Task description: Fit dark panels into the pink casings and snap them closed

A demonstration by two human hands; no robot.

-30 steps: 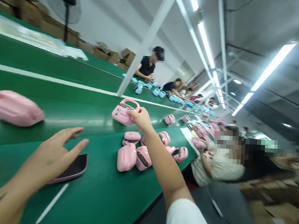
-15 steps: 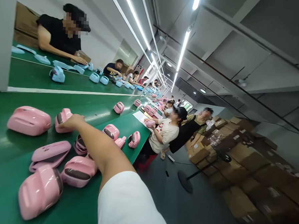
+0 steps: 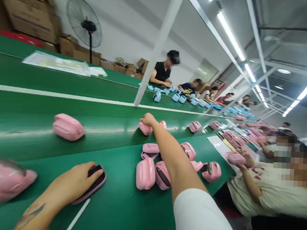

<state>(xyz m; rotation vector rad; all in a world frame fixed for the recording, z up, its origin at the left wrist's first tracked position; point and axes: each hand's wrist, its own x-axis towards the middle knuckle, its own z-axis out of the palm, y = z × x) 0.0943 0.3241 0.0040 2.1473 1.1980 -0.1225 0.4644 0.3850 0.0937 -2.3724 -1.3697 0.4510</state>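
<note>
At centre our right hand (image 3: 148, 119) touches a glossy pink plastic case (image 3: 145, 129), lower left our left hand (image 3: 74, 183) a dark pink-rimmed panel (image 3: 93, 176), finger closure unclear; a dipping forearm (image 3: 175, 159) could topple nearby glossy pink cases (image 3: 145, 174).

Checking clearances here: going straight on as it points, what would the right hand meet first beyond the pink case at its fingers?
The right hand would probably meet the rail, near the foot of the post, though depth is hard to judge from one view.
</note>
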